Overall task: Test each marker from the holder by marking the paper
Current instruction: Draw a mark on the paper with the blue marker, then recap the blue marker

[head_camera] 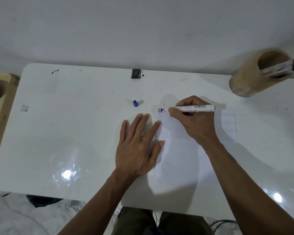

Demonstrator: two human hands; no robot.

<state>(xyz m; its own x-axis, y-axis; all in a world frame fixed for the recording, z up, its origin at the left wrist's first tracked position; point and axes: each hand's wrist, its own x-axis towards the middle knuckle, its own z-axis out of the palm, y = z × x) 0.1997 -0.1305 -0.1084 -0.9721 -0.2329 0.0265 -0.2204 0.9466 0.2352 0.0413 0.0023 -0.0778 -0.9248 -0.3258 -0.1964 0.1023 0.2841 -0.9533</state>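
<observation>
We have the uncapped whiteboard marker (192,108) pinched in the right hand (192,121), fingers (172,110) closed on the barrel just behind the nib, tip on the top-left corner of the paper (185,158) beside a few short red and dark test strokes (160,110). The marker lies nearly flat, tail pointing right. Left hand (137,146) is flat and spread, gripping nothing; index fingertip and thumb press the paper's left edge, the rest of the palm sits on the tabletop (66,124). Handling, as we judge it: the marker is light, stiff, smooth plastic, so a low grip near the nib gives control and little force is needed; a higher grip would wobble. The paper is a thin single sheet on a glossy tabletop and will likely slide or wrinkle under a stroke unless pinned, hence the left hand near the writing spot. The blue cap (135,103) stands loose on the tabletop, up and left of the paper; it is small and could roll. The tan cylindrical holder (255,73) is far right, well apart, with one capped marker (282,67) leaning out of it. It looks light, and we think it could tip if a marker is pulled sideways, so lift straight out along its axis.
</observation>
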